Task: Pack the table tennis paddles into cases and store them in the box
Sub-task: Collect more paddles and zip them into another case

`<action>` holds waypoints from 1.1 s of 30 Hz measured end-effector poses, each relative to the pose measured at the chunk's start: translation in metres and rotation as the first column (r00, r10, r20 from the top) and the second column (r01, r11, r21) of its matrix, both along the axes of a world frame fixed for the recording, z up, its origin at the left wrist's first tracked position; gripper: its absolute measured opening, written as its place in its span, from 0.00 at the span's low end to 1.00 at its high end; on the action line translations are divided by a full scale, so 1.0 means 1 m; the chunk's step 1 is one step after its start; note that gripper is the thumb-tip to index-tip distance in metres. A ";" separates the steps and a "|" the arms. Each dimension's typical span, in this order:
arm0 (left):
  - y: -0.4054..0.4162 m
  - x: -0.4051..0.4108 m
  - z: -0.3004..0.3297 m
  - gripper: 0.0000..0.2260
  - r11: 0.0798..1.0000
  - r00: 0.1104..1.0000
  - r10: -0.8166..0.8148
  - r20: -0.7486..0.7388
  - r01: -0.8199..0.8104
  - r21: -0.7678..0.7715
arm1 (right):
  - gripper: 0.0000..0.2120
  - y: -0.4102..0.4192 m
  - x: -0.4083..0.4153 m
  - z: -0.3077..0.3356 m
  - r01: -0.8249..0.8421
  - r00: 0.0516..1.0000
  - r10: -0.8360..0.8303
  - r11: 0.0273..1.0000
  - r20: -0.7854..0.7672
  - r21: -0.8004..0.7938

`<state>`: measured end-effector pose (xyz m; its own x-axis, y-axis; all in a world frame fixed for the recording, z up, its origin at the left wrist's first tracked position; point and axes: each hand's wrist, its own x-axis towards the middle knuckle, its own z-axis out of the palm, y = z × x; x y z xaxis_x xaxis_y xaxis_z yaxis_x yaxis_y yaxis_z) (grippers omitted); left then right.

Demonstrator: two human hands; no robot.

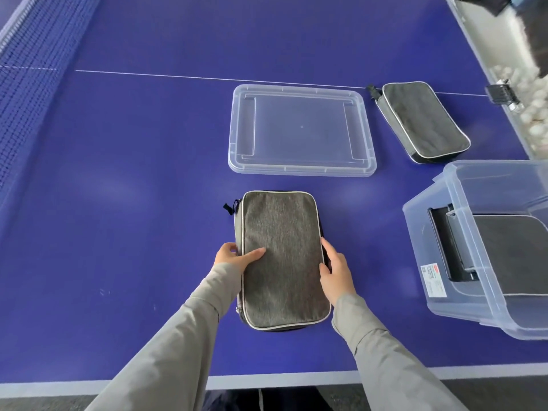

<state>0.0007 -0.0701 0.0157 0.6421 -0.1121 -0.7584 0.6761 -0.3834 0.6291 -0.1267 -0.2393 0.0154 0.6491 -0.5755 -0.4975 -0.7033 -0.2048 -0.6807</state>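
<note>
Grey paddle case point(283, 259) flat on the table, zipped as far as shows — your left hand point(234, 256) and right hand point(336, 269) clasp its long edges. Next: lift it into the clear storage box point(462, 226) at right, probably onto the case inside.

left hand point(234, 256) + right hand point(336, 269) grip grey case point(284, 259) | blue table point(133, 203)
</note>
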 end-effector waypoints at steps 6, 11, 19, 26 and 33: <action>-0.008 -0.007 0.004 0.27 0.995 0.999 0.019 -0.043 -0.023 -0.096 | 0.26 -0.003 0.000 -0.003 0.019 1.000 -0.018 1.000 -0.001 0.021; -0.006 -0.012 0.015 0.23 0.975 0.996 0.091 -0.008 -0.090 -0.204 | 0.24 -0.007 -0.001 0.002 0.038 0.998 -0.043 0.994 0.040 0.107; 0.003 -0.014 0.042 0.23 0.854 0.881 0.473 -0.034 -0.467 -0.230 | 0.17 0.011 -0.021 0.035 0.276 0.895 -0.189 0.946 0.404 -0.168; 0.001 -0.007 0.069 0.28 0.652 0.679 0.732 -0.050 -0.720 -0.240 | 0.15 0.086 -0.031 0.053 0.148 0.846 0.168 0.839 0.507 -0.524; -0.002 -0.013 0.083 0.31 0.546 0.573 0.819 -0.037 -0.798 -0.255 | 0.13 0.108 -0.009 0.056 0.117 0.872 0.242 0.741 0.425 -0.662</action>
<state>-0.0125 -0.0719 0.0987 0.5999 0.3318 -0.7280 0.5746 0.4545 0.6807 -0.1353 -0.1309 0.0712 0.7350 -0.5811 0.3494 -0.3142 -0.7486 -0.5839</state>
